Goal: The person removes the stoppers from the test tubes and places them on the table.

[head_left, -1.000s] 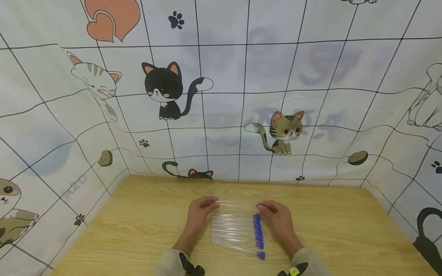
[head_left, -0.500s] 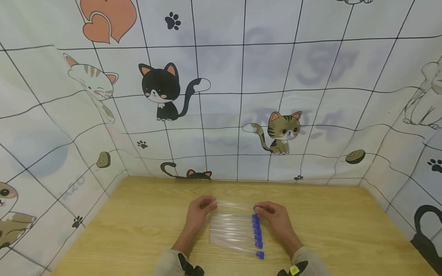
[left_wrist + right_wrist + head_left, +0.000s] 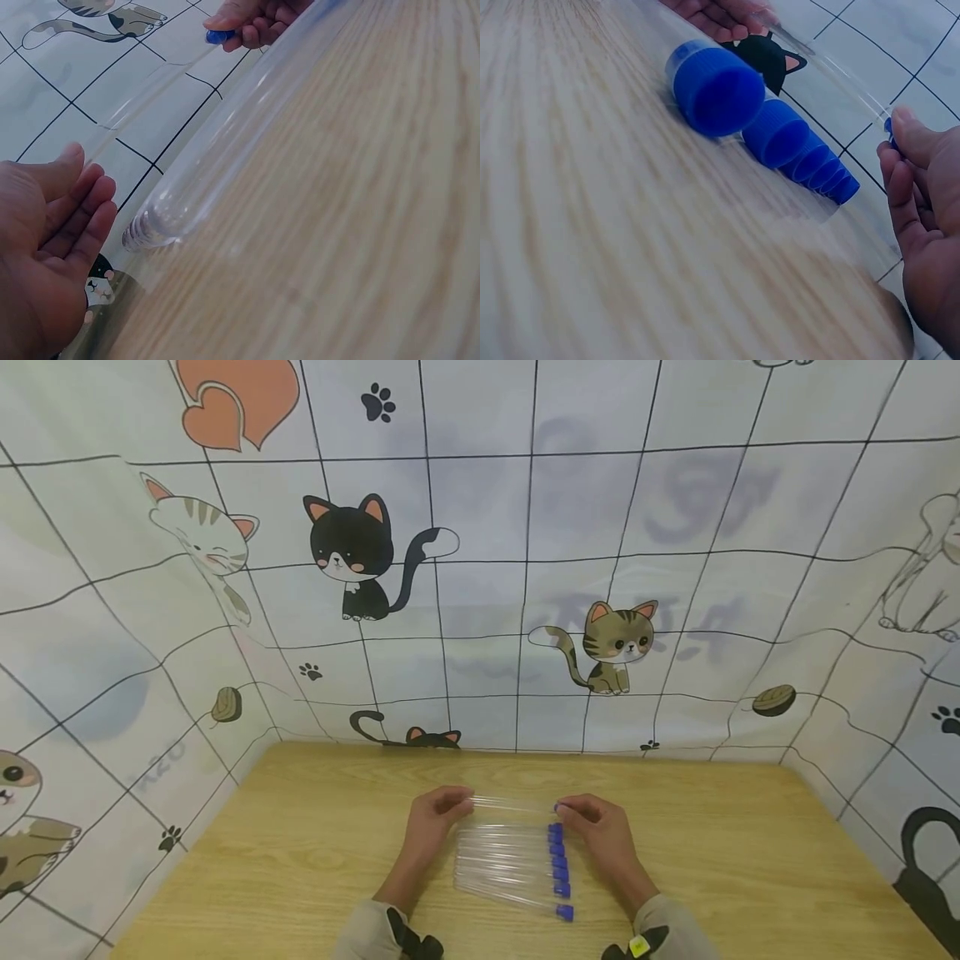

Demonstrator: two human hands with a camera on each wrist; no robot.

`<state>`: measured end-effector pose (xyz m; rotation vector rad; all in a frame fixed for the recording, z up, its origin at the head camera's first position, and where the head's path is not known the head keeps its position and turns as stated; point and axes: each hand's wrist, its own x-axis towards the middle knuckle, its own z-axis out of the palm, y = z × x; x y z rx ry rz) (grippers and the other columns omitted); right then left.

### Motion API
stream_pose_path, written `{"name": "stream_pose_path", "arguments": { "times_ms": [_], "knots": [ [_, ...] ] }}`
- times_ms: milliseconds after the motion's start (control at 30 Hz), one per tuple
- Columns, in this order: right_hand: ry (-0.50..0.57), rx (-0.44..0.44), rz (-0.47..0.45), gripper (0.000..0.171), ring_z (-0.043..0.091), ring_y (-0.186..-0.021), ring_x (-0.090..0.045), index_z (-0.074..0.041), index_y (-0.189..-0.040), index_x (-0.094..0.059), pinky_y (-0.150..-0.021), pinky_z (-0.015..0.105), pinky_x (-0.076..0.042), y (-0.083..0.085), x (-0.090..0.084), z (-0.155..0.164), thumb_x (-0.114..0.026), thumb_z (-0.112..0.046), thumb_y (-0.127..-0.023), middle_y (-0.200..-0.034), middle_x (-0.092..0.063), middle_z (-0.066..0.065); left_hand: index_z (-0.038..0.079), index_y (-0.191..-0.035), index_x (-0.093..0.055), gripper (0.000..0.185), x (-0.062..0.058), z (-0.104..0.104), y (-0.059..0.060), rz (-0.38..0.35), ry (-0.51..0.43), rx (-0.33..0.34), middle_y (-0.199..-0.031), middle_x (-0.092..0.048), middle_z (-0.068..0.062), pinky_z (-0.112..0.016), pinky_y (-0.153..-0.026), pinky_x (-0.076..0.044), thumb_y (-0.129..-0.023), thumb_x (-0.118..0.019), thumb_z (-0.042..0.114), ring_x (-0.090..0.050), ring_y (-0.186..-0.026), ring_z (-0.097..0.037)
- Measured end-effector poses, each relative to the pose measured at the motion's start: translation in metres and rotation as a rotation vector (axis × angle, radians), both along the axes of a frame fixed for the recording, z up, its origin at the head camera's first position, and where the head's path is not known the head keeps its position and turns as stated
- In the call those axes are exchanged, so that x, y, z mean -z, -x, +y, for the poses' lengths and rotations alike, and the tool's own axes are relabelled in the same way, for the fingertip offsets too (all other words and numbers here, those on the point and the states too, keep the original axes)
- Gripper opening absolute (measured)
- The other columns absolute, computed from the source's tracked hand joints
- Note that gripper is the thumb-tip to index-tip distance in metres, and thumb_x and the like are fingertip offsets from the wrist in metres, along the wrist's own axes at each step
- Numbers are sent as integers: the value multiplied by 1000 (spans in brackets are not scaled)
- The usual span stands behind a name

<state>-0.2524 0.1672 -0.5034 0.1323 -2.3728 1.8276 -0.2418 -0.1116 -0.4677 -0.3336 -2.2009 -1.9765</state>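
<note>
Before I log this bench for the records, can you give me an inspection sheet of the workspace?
Surface: wooden table, bare around the work.
Job's things: one clear tube held at both ends above a row of tubes with blue caps lying side by side.
Clutter: nothing seen.
Hands: left hand pinches the tube's closed end; right hand pinches its capped end.
Cables: nothing seen.
Surroundings: cat-print cloth walls the table.

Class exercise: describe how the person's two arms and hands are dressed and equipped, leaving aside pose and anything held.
Both hands, left hand and right hand, are bare. Light beige sleeves cover the forearms. A black wrist-worn device sits at each cuff; the right one carries a small yellow tag.
</note>
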Motion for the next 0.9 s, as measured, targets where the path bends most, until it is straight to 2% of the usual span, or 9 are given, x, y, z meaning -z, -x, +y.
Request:
{"name": "stream_pose_path", "arguments": {
  "times_ms": [200, 367, 600, 800, 900],
  "knots": [
    [-1, 7, -5, 30, 16, -92, -63, -16, -99, -72, -78, 27, -50, 1, 1, 0, -74, -40, -81, -97, -70, -2, -6, -103, -69, 19, 0, -1, 1, 5, 22, -6, -104, -66, -23, -24, -75, -51, -86, -70, 3, -65, -91, -26],
    [44, -31, -43, 32, 19, -92, -63, -15, -97, -73, -78, 29, -51, 2, 1, -1, -77, -40, -78, -97, -70, 0, -6, -102, -68, 17, 1, -1, 2, 6, 35, -32, -101, -68, -22, -24, -75, -51, -87, -68, 2, -66, -89, -28],
    [70, -68, -71, 31, 21, -92, -64, -13, -97, -73, -78, 30, -52, 2, 0, 0, -77, -37, -78, -99, -70, 2, 0, -101, -70, 16, 34, -3, 23, 1, 26, -66, -98, -70, -14, -24, -74, -52, -86, -70, 7, -67, -85, -22],
    [31, -24, -48, 29, 18, -91, -64, -15, -97, -73, -77, 28, -51, 2, -1, 2, -76, -38, -79, -97, -70, 0, 4, -99, -72, 17, 36, -1, 23, 3, 52, -86, -93, -71, -6, -25, -73, -51, -85, -73, 13, -66, -83, -16],
    [13, 10, -31, 28, 17, -91, -64, -15, -96, -73, -77, 27, -51, 3, -1, 2, -76, -38, -79, -96, -71, -1, 5, -98, -73, 17, 34, 0, 21, -22, 60, -87, -92, -71, -5, -24, -72, -51, -84, -74, 15, -66, -83, -15]
  ]
}}
